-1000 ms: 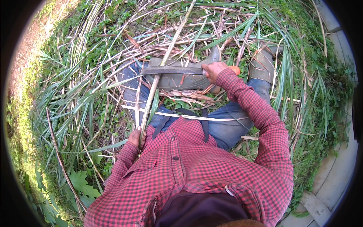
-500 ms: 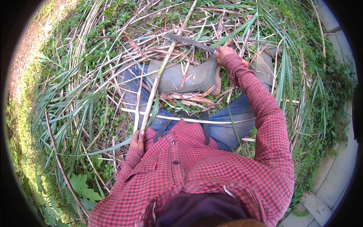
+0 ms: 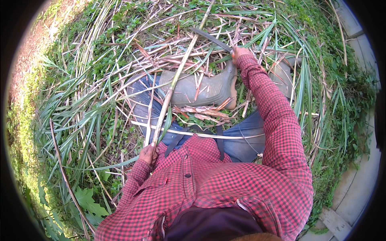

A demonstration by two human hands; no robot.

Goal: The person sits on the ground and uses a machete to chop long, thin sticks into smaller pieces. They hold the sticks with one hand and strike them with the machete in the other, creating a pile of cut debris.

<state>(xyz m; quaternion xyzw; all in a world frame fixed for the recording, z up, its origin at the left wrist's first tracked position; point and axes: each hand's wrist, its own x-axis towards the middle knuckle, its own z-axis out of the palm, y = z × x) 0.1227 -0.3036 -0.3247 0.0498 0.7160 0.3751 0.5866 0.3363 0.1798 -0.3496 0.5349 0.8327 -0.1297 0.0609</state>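
Note:
My left hand (image 3: 148, 154), low at the left beside my hip, is closed round the near end of a long, pale, yellowish-green cane stalk (image 3: 177, 76). The stalk slants away from me across my thigh and a boot, its far end leaving the view at the top. A long, dark-bladed machete (image 3: 217, 41) is gripped in my right hand (image 3: 240, 54), beyond the boot. Its blade points left, the tip crossing the stalk in its far part; whether it touches cannot be told. The handle is mostly hidden by the fingers and sleeve.
My legs in blue trousers (image 3: 245, 138) lie bent on the ground, with a grey-green rubber boot (image 3: 201, 89) crosswise before me and the other boot (image 3: 281, 76) at right. Cut reddish peelings (image 3: 205, 110), long leaves (image 3: 92, 108) and weeds surround them. Concrete slabs (image 3: 354, 176) edge the right.
The machete and my right hand have shifted slightly away and to the right. The stalk's middle has swung a little right. My left hand, still on the stalk, sits slightly nearer to me.

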